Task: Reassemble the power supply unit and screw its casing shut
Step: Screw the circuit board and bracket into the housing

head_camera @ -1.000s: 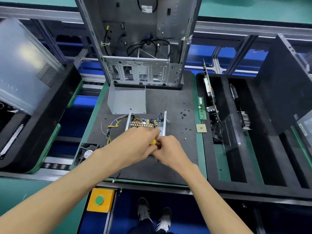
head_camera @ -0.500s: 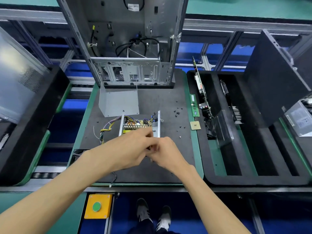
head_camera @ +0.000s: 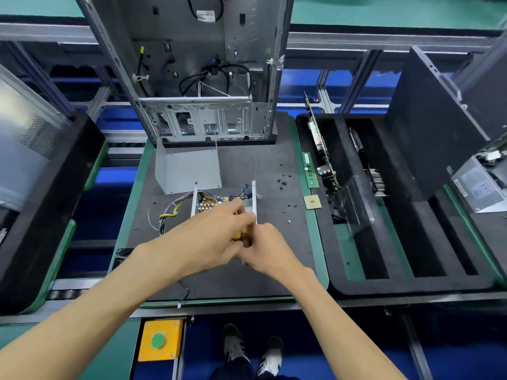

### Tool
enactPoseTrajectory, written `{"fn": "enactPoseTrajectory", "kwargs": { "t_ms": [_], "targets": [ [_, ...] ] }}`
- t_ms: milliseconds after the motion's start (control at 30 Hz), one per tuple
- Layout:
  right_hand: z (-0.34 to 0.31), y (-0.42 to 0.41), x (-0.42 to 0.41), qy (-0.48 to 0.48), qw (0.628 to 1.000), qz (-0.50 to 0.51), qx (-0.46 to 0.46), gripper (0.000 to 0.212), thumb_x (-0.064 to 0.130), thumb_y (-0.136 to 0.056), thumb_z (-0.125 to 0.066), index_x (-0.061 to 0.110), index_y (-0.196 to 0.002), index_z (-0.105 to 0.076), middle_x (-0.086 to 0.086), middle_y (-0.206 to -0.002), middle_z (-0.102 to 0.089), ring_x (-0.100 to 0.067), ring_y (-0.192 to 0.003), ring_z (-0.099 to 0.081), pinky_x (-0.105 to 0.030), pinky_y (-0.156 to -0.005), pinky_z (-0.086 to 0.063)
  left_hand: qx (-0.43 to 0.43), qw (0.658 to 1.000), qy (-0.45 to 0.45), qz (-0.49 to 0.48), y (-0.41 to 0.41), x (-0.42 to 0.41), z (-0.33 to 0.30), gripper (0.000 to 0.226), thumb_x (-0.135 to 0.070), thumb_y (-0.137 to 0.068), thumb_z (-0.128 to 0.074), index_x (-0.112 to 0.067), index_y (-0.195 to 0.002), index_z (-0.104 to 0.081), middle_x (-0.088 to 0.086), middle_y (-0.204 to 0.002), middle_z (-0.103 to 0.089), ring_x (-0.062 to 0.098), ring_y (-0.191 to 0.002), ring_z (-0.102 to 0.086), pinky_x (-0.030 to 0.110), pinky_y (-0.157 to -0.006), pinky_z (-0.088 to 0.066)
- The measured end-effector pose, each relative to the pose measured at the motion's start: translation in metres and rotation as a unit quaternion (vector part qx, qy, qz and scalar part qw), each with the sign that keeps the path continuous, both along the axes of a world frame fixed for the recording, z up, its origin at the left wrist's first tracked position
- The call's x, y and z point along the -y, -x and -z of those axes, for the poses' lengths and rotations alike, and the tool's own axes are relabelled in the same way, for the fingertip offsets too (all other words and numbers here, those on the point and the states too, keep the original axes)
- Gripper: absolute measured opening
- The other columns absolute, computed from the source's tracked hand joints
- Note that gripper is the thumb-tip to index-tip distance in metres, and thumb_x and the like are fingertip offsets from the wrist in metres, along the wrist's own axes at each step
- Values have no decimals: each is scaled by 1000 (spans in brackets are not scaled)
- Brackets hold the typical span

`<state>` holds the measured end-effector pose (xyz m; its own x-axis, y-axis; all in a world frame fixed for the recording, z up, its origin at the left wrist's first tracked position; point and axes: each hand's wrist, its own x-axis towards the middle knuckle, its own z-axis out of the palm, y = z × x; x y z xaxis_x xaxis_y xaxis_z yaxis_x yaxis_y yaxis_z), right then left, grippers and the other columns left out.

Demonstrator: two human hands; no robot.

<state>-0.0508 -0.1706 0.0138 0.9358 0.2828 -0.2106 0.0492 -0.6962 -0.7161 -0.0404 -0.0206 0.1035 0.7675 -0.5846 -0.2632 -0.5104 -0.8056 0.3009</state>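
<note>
The open power supply base [head_camera: 253, 200], with its circuit board and a bundle of coloured wires [head_camera: 171, 211], lies on the dark mat [head_camera: 247, 165]. Its grey bent cover [head_camera: 189, 171] stands apart behind it. My left hand [head_camera: 208, 239] grips a yellow-handled screwdriver [head_camera: 237, 235] just in front of the base. My right hand [head_camera: 267, 249] meets it there, fingers curled at the tool's tip; what they pinch is hidden. Several small black screws [head_camera: 284, 182] lie loose to the right of the base.
An empty computer case [head_camera: 203, 78] stands upright at the mat's back. A RAM stick [head_camera: 310, 171] and a CPU chip [head_camera: 312, 202] lie on the green edge. The black foam tray [head_camera: 411, 278] on the right holds circuit cards. A yellow button box [head_camera: 160, 340] sits below.
Both hands stay joined in front of the base. The left hand has rolled a little, so the yellow handle shows again after being hidden half a second ago. The camera shifted slightly.
</note>
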Motion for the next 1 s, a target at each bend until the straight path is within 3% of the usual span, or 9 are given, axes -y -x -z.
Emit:
{"fn": "enactPoseTrajectory", "kwargs": {
  "t_ms": [100, 200, 300, 433, 533, 667, 767, 900, 1000],
  "targets": [
    [-1, 1, -1, -1, 1000, -3, -4, 23, 43, -72, -44, 26, -57, -47, 5, -48, -62, -8, -53, -58, -30, -56, -45, 33, 999, -28, -30, -1, -1, 1, 22, -41, -98, -53, -22, -108, -51, -2, -107, -59, 23, -96, -59, 37, -79, -47],
    [-2, 1, 0, 3, 1000, 3, -6, 25, 44, -68, -42, 23, -56, -49, 11, -42, -56, -7, -51, -54, -29, -57, -43, -9, 999, 24, 18, 0, 1, 2, 17, -19, -93, -59, -20, -111, -58, -2, -113, -52, 21, -102, -56, 34, -86, -46],
    [-2, 0, 1, -1, 1000, -11, -6, 16, 34, -76, -50, 21, -72, -55, 4, -54, -62, -13, -56, -56, -34, -60, -48, 30, 998, -12, -48, -1, 0, 1, 30, -44, -94, -59, -22, -113, -50, -4, -106, -57, 23, -95, -59, 39, -82, -51],
    [0, -1, 2, 3, 1000, -10, 7, 24, 28, -87, -61, 23, -66, -51, 6, -48, -59, -12, -55, -54, -36, -68, -55, -15, 999, 23, -24, 1, 0, 2, 17, -26, -94, -61, -23, -110, -56, -7, -108, -50, 18, -100, -57, 32, -87, -46],
    [0, -1, 2, -10, 1000, -11, 5, 18, 28, -89, -61, 24, -71, -56, 4, -52, -62, -11, -54, -54, -35, -69, -56, 31, 996, 5, -78, 2, 1, -1, 28, -45, -96, -58, -25, -114, -52, -8, -106, -54, 20, -96, -59, 40, -85, -51],
    [-2, -3, 1, 7, 1000, -18, 6, 22, 33, -81, -56, 27, -63, -45, 8, -46, -54, -11, -57, -55, -34, -63, -49, -3, 998, 56, -21, 4, 4, -1, 20, -20, -94, -62, -19, -114, -58, -5, -112, -49, 16, -98, -55, 27, -88, -45],
    [-2, -5, 1, -2, 1000, -21, -4, 13, 31, -78, -53, 26, -67, -50, 8, -46, -56, -10, -56, -56, -32, -60, -47, 41, 995, 4, -89, 4, 4, -1, 29, -44, -94, -59, -24, -111, -49, -6, -107, -57, 21, -95, -59, 39, -82, -51],
    [-1, -5, 4, -14, 1000, -13, -5, 23, 30, -91, -60, 25, -69, -55, 3, -52, -63, -12, -59, -61, -34, -69, -55, 10, 998, 13, -66, 1, -1, 4, 19, -34, -96, -58, -29, -114, -51, -11, -98, -56, 19, -90, -58, 37, -79, -50],
    [-4, -6, 4, -22, 999, -29, -3, 15, 24, -90, -57, 21, -77, -64, 1, -53, -64, -16, -59, -62, -33, -64, -51, 30, 995, 35, -92, 2, -4, 5, 25, -50, -93, -59, -30, -108, -52, -13, -86, -52, 17, -81, -57, 38, -74, -50]
  ]
}}
